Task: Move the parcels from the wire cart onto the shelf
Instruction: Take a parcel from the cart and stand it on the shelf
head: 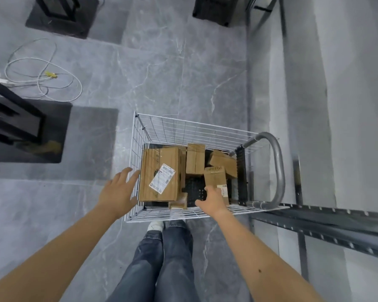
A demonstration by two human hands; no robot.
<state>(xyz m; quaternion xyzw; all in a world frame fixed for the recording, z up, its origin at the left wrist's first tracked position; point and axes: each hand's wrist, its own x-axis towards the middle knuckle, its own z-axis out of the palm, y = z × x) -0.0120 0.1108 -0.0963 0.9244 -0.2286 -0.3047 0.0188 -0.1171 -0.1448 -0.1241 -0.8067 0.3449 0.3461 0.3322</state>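
Note:
A white wire cart (pixel 162 125) stands on the floor in front of me with several brown cardboard parcels inside. The largest parcel (pixel 159 171), with a white label, lies at the cart's left side. My left hand (pixel 118 190) hovers open at the cart's left wall, fingers spread beside this large parcel. A small upright parcel (pixel 214 176) stands at the right of the cart; my right hand (pixel 212 200) reaches in and its fingers curl on the parcel's lower end. Two more parcels (pixel 195 158) (pixel 224 161) lie at the back. The grey metal shelf (pixel 314 223) stands to the right.
The cart's grey tube handle (pixel 278 168) is on the right, close to the shelf frame. A coiled white cable (pixel 42 77) lies on the floor at the left. Black furniture bases (pixel 13 118) stand at the left and far back. My legs are below the cart.

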